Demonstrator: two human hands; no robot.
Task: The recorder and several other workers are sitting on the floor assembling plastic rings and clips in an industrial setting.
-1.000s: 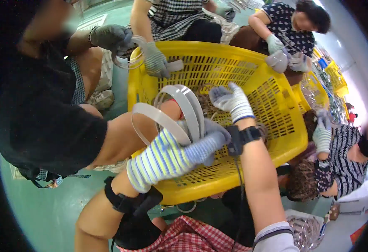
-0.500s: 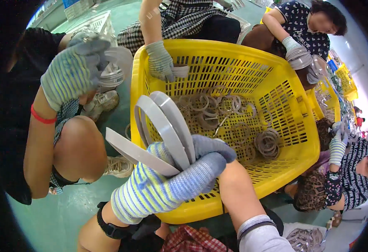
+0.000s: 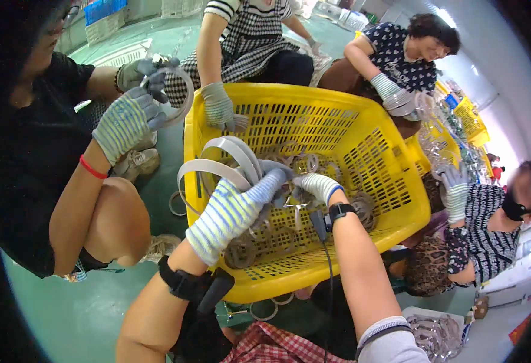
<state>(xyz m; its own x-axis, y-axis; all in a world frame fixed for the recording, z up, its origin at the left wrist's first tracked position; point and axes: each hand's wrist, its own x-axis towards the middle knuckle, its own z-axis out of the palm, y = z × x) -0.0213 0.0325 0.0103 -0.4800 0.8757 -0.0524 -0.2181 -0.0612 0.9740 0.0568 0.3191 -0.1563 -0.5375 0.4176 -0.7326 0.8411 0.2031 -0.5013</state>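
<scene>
Several flat, pale grey plastic rings (image 3: 208, 167) fan out from my left hand (image 3: 229, 212), which wears a striped knit glove and is closed around their lower ends. This hand is over the near left part of a yellow slatted basket (image 3: 420, 212). Just to its right, my right hand (image 3: 317, 186), also gloved, reaches into the basket with fingers closed near the left fingertips. A thin shiny piece (image 3: 297, 207) shows below the right fingers; whether it is held I cannot tell. Translucent rings (image 3: 362, 209) lie loose on the basket floor, partly hidden by my hands.
A co-worker's gloved hands at left hold a clear ring (image 3: 188, 97). Another person's gloved hand (image 3: 219, 107) grips rings inside the basket's far left corner. More people sit at right. A white tray of rings (image 3: 435, 333) lies lower right; a loose ring (image 3: 178, 202) is on the floor.
My left hand has tilted, and its rings have swung lower and spread. My right hand, earlier hidden behind the left, now shows inside the basket. The view has shifted, and the left co-worker has raised a ring.
</scene>
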